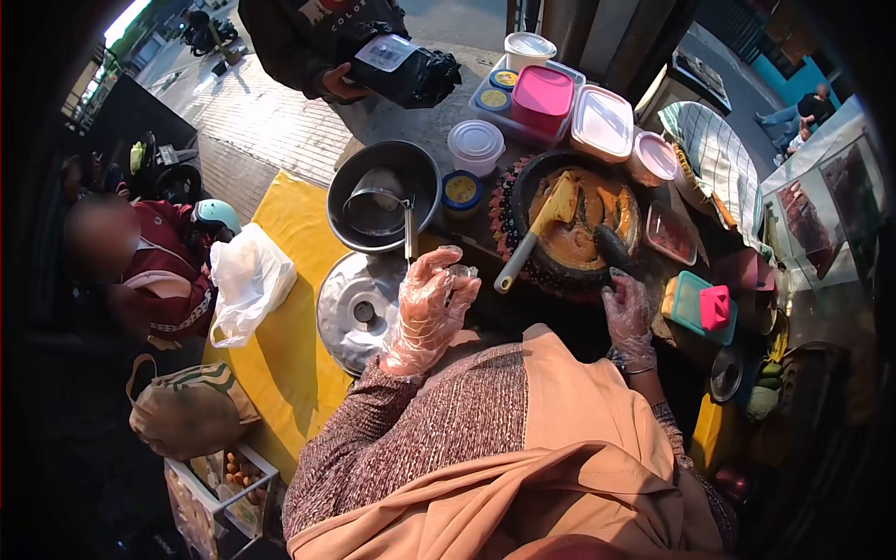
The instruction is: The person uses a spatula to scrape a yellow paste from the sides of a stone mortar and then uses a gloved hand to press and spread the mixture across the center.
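My left hand [431, 313], in a clear plastic glove, is raised above the table with its fingers loosely bent and apart, and nothing shows in it. It is beside the metal lid [350, 327] and the handle of a ladle [409, 229] that rests in a dark pot [341, 182]. My right hand [630, 317], also gloved, is at the near edge of a stone mortar [635, 210], fingers apart, close to the end of the pestle [613, 248]. Brown sauce [569, 245] fills the mortar, and a spatula [537, 233] with a yellowish blade leans in it.
Lidded tubs and a pink-lidded box [541, 98] stand behind the mortar. A teal-lidded container [700, 308] sits at right. On the yellow cloth [289, 215] lies a white plastic bag [250, 280]. One person holds a black package [406, 75]; another person is at left.
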### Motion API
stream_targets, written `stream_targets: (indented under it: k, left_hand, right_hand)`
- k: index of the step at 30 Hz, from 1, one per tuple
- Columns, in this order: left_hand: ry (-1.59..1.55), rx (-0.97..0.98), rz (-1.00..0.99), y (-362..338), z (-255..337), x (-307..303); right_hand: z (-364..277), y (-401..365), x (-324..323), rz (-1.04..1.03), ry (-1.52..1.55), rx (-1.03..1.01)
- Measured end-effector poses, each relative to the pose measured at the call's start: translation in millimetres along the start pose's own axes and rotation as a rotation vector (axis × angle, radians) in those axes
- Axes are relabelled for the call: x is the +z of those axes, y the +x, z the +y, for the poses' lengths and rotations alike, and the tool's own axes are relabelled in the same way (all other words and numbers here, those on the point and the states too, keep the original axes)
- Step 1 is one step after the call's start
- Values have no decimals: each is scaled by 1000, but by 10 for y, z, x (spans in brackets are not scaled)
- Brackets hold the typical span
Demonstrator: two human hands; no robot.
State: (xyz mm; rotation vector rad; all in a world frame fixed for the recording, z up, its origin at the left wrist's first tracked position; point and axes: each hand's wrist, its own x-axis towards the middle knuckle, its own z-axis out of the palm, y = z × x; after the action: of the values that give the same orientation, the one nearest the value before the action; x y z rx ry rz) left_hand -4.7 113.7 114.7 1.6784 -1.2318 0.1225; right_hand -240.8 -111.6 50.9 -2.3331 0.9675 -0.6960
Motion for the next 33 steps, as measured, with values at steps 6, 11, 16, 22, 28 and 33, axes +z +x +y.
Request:
stream_targets:
  k: [6,11,16,22,28,33]
  left_hand:
    - [83,-124,101,-125,310,-172]
    - [134,-130,-17,-298,570,-157]
    - [197,-155,34,-515,595,-301]
    - [313,-361,95,-894,605,-505]
    - [297,-365,118,-876,551,-454]
    - [223,-386,127,-588,484,-442]
  right_hand:
    - [-680,924,352,-421,788,66]
    - [-1522,1748,820,-735,1189,428]
    - [-2178,1941,1315,-607,1227,525]
    - [-2333,1914,1684,-223,1585,490]
    - [-2178,1990,1816,38,1744,77]
    - [-2025,1999,1399,-47,1782,-113]
